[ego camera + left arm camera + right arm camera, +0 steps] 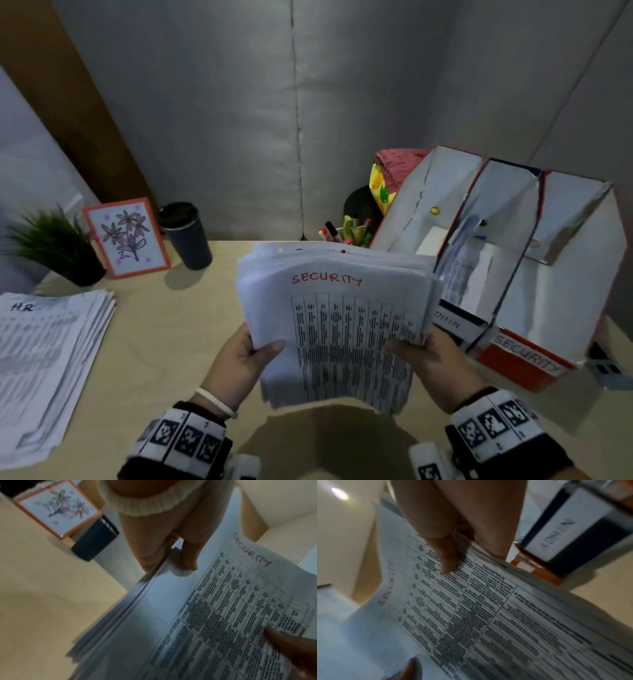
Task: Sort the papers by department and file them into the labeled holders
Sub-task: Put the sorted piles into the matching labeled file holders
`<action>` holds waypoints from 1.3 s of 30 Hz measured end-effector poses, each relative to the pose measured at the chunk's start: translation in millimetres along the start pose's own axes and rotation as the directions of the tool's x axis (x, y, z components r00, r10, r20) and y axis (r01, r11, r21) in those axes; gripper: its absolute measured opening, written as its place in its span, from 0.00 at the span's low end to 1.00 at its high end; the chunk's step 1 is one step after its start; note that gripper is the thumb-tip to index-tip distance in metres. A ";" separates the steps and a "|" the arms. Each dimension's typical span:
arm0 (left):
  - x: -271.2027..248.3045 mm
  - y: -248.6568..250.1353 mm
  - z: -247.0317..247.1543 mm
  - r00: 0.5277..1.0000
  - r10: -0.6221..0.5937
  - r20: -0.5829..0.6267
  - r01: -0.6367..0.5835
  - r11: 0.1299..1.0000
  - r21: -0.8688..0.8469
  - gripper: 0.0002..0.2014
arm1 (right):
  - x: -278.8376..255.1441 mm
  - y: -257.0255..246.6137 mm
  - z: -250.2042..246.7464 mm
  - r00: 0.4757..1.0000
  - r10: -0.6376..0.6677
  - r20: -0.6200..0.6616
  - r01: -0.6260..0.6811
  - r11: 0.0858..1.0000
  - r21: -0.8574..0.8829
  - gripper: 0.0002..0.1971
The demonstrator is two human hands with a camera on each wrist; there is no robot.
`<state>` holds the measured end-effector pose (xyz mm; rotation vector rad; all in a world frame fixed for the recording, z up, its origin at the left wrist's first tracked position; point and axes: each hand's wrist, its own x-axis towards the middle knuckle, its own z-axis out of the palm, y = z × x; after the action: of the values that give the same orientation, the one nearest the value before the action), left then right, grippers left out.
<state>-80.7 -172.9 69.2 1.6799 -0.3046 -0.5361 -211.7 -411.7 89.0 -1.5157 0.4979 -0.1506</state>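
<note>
The stack of papers (334, 322) (top sheet marked SECURITY in red) was held above the desk (164, 329), clamped between the left hand (239, 363) and right hand (435, 363), thumbs on top. Just right of the right hand stood the SECURITY holder (534, 356) and ADMIN holder (459, 322); left of the left hand lay the HR pile (48, 370); beyond it stood a dark cup (188, 236).

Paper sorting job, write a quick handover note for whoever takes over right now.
Left hand: grips the left edge of the SECURITY stack.
Right hand: grips its right edge; the stack is held above the desk.
Holders at right: SECURITY holder nearest, ADMIN holder beside it, with papers inside.
HR pile lies on the desk at left.
Left: file the SECURITY stack, then the HR pile; the third holder's label is hidden.
</note>
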 end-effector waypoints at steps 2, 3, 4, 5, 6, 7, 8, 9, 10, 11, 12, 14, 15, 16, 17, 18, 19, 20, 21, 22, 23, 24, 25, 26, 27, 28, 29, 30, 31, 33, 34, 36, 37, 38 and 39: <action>-5.9 14.9 -23.1 0.996 0.089 0.001 -0.089 0.996 -0.015 0.18 | -3.8 -19.4 19.5 0.989 -0.122 0.079 0.119 0.992 0.040 0.19; -7.7 17.0 -33.0 0.996 0.093 -0.001 -0.093 0.996 -0.013 0.19 | -2.7 -21.1 27.0 0.984 -0.145 0.100 0.143 0.989 0.035 0.21; -7.9 14.9 -41.7 0.997 0.079 0.002 -0.079 0.997 0.007 0.19 | -0.2 -18.2 33.7 0.982 -0.139 0.124 0.138 0.990 0.015 0.23; -6.5 7.5 -49.3 0.999 0.051 0.013 -0.052 0.998 0.043 0.20 | 3.8 -9.9 39.4 0.983 -0.103 0.154 0.108 0.994 -0.020 0.24; -4.6 -1.6 -55.1 0.999 0.020 0.026 -0.022 0.996 0.086 0.20 | 7.4 1.0 45.3 0.982 -0.046 0.183 0.058 0.996 -0.062 0.25; -2.9 -12.5 -59.3 1.000 -0.012 0.029 0.008 0.992 0.127 0.21 | 11.4 15.5 50.5 0.979 0.024 0.202 -0.001 0.994 -0.110 0.24; -1.0 -26.4 -62.3 0.999 -0.038 0.033 0.033 0.987 0.157 0.22 | 14.0 28.0 55.9 0.974 0.094 0.206 -0.063 0.987 -0.150 0.24; 0.3 -40.0 -63.7 0.998 -0.059 0.036 0.051 0.982 0.184 0.22 | 16.2 40.6 60.6 0.969 0.143 0.200 -0.109 0.979 -0.172 0.24; 0.8 -52.4 -62.9 0.997 -0.066 0.032 0.057 0.973 0.222 0.17 | 17.2 49.7 64.5 0.967 0.170 0.190 -0.138 0.976 -0.171 0.24; 0.7 -62.4 -61.0 0.997 -0.072 0.025 0.063 0.963 0.264 0.11 | 16.5 55.8 68.8 0.969 0.177 0.171 -0.151 0.976 -0.157 0.23; 1.3 -70.3 -59.7 0.997 -0.074 0.020 0.065 0.954 0.293 0.08 | 14.7 57.9 73.1 0.971 0.186 0.150 -0.166 0.976 -0.140 0.23; 3.7 -79.7 -58.2 0.996 -0.087 -0.003 0.084 0.943 0.324 0.09 | 14.5 66.0 74.5 0.977 0.172 0.125 -0.163 0.983 -0.081 0.32; 5.5 -80.9 -59.0 0.994 -0.106 -0.005 0.102 0.938 0.331 0.09 | 15.5 68.9 75.4 0.983 0.157 0.099 -0.150 0.986 -0.068 0.34; 7.7 -80.6 -59.8 0.992 -0.129 0.004 0.120 0.937 0.327 0.07 | 15.8 67.8 77.8 0.985 0.165 0.053 -0.160 0.983 -0.092 0.29; 9.2 -78.7 -61.7 0.988 -0.151 0.014 0.139 0.937 0.321 0.05 | 17.3 67.5 79.6 0.987 0.161 0.013 -0.158 0.981 -0.110 0.22; 10.3 -77.7 -63.4 0.987 -0.161 0.025 0.146 0.942 0.304 0.04 | 19.2 67.4 80.6 0.984 0.171 -0.054 -0.176 0.977 -0.118 0.18; 10.7 -74.9 -64.5 0.985 -0.168 0.029 0.154 0.949 0.274 0.03 | 22.6 68.8 79.7 0.977 0.172 -0.126 -0.184 0.979 -0.092 0.17; 11.5 -72.2 -64.9 0.985 -0.171 0.022 0.162 0.961 0.222 0.03 | 24.3 65.7 79.1 0.960 0.195 -0.198 -0.209 0.977 -0.047 0.16; 12.1 -69.4 -65.1 0.982 -0.188 0.009 0.184 0.970 0.156 0.03 | 26.1 65.9 77.6 0.939 0.220 -0.264 -0.228 0.974 -0.001 0.18; 13.4 -67.2 -64.2 0.979 -0.204 -0.007 0.203 0.975 0.085 0.03 | 25.8 63.3 78.0 0.913 0.274 -0.301 -0.275 0.961 0.041 0.24; 14.3 -63.9 -62.8 0.973 -0.230 -0.032 0.231 0.973 0.025 0.04 | 25.4 64.3 79.3 0.897 0.333 -0.291 -0.320 0.943 0.093 0.30; 16.1 -61.3 -60.9 0.966 -0.253 -0.057 0.252 0.967 -0.027 0.04 | 25.6 64.8 82.2 0.888 0.405 -0.218 -0.377 0.912 0.159 0.36; 17.3 -57.5 -58.4 0.958 -0.279 -0.068 0.273 0.959 -0.080 0.05 | 27.2 67.1 85.7 0.880 0.465 -0.100 -0.431 0.867 0.249 0.38; 18.2 -54.7 -55.7 0.952 -0.299 -0.060 0.289 0.947 -0.139 0.06 | 27.7 66.8 91.3 0.874 0.486 0.005 -0.456 0.816 0.356 0.36; 17.9 -49.6 -52.9 0.949 -0.313 -0.034 0.302 0.935 -0.184 0.08 | 28.5 65.6 98.1 0.879 0.470 0.083 -0.455 0.771 0.446 0.31; 17.6 -45.2 -50.5 0.949 -0.314 0.003 0.307 0.927 -0.217 0.11 | 28.5 59.9 106.4 0.890 0.439 0.124 -0.437 0.743 0.506 0.24; 17.6 -41.9 -49.5 0.951 -0.305 0.043 0.306 0.920 -0.245 0.15 | 31.1 53.8 111.9 0.900 0.403 0.166 -0.425 0.723 0.545 0.18; 17.5 -38.6 -50.0 0.954 -0.288 0.085 0.300 0.917 -0.263 0.21 | 34.4 46.0 114.8 0.906 0.389 0.169 -0.411 0.712 0.569 0.13; 17.5 -35.3 -53.0 0.955 -0.266 0.129 0.292 0.918 -0.268 0.27 | 37.7 39.3 116.3 0.904 0.399 0.154 -0.410 0.706 0.578 0.11; 15.7 -27.8 -66.7 0.956 -0.228 0.185 0.276 0.911 -0.307 0.35 | 47.7 31.3 114.1 0.895 0.432 0.110 -0.420 0.734 0.533 0.10; 14.8 -24.2 -78.8 0.958 -0.214 0.190 0.272 0.888 -0.372 0.37 | 50.4 26.7 112.4 0.891 0.445 0.090 -0.432 0.768 0.473 0.13; 14.5 -18.4 -112.0 0.971 -0.203 0.123 0.237 0.829 -0.506 0.33 | 51.3 23.7 103.7 0.872 0.485 0.062 -0.478 0.820 0.316 0.28; 13.6 -15.5 -131.7 0.978 -0.187 0.086 0.204 0.817 -0.539 0.27 | 49.6 19.9 100.3 0.863 0.500 0.074 -0.501 0.827 0.255 0.27; 13.4 -11.7 -151.2 0.981 -0.173 0.084 0.191 0.830 -0.523 0.22 | 47.3 17.5 95.0 0.856 0.510 0.084 -0.514 0.822 0.245 0.22; 13.6 -8.7 -168.6 0.983 -0.148 0.105 0.180 0.856 -0.484 0.21 | 47.6 18.1 90.6 0.854 0.512 0.094 -0.518 0.820 0.242 0.20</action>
<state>15.8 -33.9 76.5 1.1957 -0.0567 -0.7293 -136.6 -346.5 58.9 -1.0788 0.8209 0.2228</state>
